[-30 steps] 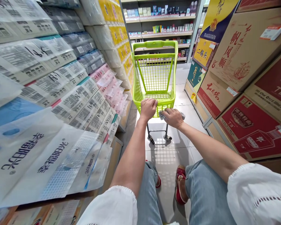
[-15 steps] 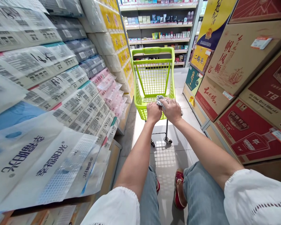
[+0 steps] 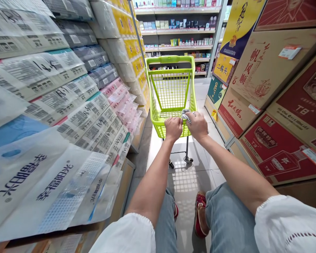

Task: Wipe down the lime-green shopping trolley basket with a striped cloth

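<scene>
The left grip (image 3: 173, 127) is a closed fist and looks wrapped around the near edge of the green cart (image 3: 171, 59). Right beside it, the right grip (image 3: 198, 123) is curled shut on a grey-and-white cloth (image 3: 185, 114), which pokes out past the fingers at the same edge. The cart is just ahead of the person, standing upright on the shiny floor (image 3: 186, 211) between the two sides of the aisle. It looks like stiff plastic, so it should not bend much, and on wheels it should be light to push (it may also roll off if nobody holds it). A good place to take hold is that near edge, or the thick bar at the far top. The cloth looks soft and floppy, not easy to break, and is best bunched up in one fist. There is one cart and one cloth. Two wheels (image 3: 188, 160) show under the cart. Closer in, there are two white sleeves (image 3: 131, 232), two legs in blue jeans (image 3: 223, 218) and two red shoes (image 3: 198, 225), one mostly hidden. On the right I count at least eight big boxes (image 3: 255, 70). On the left are piles of wrapped packs (image 3: 73, 109), too many to count. Far ahead, shelves (image 3: 184, 31) hold rows of little bottles and boxes, too small to count.
</scene>
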Demonstrator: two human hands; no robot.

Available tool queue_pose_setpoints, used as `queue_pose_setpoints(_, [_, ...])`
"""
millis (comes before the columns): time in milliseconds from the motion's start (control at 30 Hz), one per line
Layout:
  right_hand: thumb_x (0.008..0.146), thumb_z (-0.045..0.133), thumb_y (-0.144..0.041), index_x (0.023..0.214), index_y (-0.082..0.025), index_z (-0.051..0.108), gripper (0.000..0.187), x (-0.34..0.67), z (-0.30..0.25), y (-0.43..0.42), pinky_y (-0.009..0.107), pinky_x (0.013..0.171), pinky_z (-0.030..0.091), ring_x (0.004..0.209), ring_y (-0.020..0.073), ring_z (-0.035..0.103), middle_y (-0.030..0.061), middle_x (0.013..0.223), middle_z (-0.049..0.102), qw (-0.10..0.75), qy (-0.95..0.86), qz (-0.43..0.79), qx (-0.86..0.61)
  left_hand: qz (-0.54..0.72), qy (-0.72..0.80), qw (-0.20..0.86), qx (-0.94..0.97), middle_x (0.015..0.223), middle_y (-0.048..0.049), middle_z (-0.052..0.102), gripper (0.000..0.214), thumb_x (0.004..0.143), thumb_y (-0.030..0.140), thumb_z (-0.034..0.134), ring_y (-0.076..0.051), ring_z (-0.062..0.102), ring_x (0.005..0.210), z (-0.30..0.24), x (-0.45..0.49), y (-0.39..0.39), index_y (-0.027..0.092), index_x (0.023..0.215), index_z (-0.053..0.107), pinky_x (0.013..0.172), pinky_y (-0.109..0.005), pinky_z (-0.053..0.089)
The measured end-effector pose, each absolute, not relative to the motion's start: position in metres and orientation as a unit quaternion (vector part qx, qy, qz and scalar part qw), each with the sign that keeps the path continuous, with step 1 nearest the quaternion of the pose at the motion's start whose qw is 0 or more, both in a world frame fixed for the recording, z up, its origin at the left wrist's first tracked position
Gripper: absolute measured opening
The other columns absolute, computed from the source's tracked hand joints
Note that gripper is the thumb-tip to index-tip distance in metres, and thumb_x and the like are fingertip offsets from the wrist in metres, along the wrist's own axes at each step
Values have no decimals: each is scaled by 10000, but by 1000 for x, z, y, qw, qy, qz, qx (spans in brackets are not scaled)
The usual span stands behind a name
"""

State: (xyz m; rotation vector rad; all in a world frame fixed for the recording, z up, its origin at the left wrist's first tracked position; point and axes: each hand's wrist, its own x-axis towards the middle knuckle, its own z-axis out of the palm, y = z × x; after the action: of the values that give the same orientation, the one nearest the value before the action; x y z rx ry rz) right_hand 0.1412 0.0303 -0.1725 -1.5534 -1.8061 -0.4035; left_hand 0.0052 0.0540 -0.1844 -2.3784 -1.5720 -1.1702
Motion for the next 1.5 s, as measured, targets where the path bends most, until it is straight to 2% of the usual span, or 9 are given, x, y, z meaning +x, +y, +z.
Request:
queue_pose_setpoints(133, [866, 496, -322, 1149, -274, 611, 309, 117, -173, 22, 298, 724, 403, 933, 227, 474, 91, 1069, 593, 336, -723, -155, -584, -381, -513, 29, -769, 788, -45, 660, 176, 846, 173, 498, -215, 531, 810, -185, -1, 53, 206, 678, 538, 744, -372, 309])
queue_pose_setpoints(267, [863, 506, -289, 1134, -276, 625, 296, 139, -170, 29, 302, 745, 391, 962, 229, 468, 88, 1127, 586, 303, -737, -175, -578, -379, -510, 33, -772, 770, -43, 658, 254, 894, 250, 467, -206, 532, 804, -183, -8, 51, 203, 652, 530, 745, -369, 302])
queue_pose_setpoints(367, [862, 512, -300, 1128, -269, 630, 292, 161, -167, 35, 309, 753, 385, 975, 236, 462, 91, 1112, 583, 321, -707, -170, -607, -384, -506, 37, -772, 760, -39, 658, 311, 923, 301, 431, -197, 530, 787, -183, -9, 50, 204, 644, 531, 742, -366, 296])
queue_pose_setpoints(467, [866, 509, -306, 1144, -278, 618, 300, 158, -166, 32, 309, 753, 377, 987, 237, 460, 86, 1111, 579, 327, -694, -161, -621, -386, -508, 39, -769, 763, -39, 661, 312, 921, 301, 431, -197, 530, 788, -183, -9, 50, 203, 641, 529, 739, -364, 295])
queue_pose_setpoints(633, [874, 504, -328, 1160, -296, 600, 304, 125, -165, 17, 299, 752, 364, 988, 226, 466, 71, 1122, 586, 282, -748, -158, -579, -379, -519, 43, -765, 768, -39, 665, 225, 871, 244, 489, -202, 539, 803, -184, -16, 53, 204, 655, 533, 737, -361, 299])
queue_pose_setpoints(733, [866, 515, -307, 1130, -288, 615, 283, 130, -161, 22, 293, 747, 361, 992, 225, 467, 68, 1089, 596, 267, -756, -163, -575, -376, -512, 40, -771, 777, -39, 670, 256, 889, 274, 465, -198, 547, 810, -183, -23, 52, 206, 658, 551, 762, -360, 310])
queue_pose_setpoints(933, [839, 537, -278, 1084, -265, 629, 262, 159, -153, 37, 289, 761, 389, 944, 215, 502, 55, 1014, 613, 324, -741, -117, -576, -376, -496, 28, -782, 788, -27, 685, 289, 900, 346, 451, -190, 561, 818, -178, -35, 46, 214, 690, 598, 785, -358, 324])
queue_pose_setpoints(1200, [806, 557, -273, 1055, -248, 634, 262, 132, -149, 24, 291, 724, 400, 899, 217, 526, 54, 953, 627, 332, -776, -63, -533, -377, -499, 6, -780, 750, -19, 678, 279, 875, 349, 464, -179, 562, 779, -172, -64, 47, 212, 682, 612, 781, -343, 358])
queue_pose_setpoints(1500, [808, 537, -254, 1056, -228, 608, 259, 122, -151, 22, 322, 816, 428, 914, 208, 556, 47, 994, 648, 371, -780, -10, -504, -366, -481, 2, -797, 780, -22, 669, 264, 876, 347, 446, -194, 560, 839, -175, -78, 60, 219, 716, 613, 832, -356, 360])
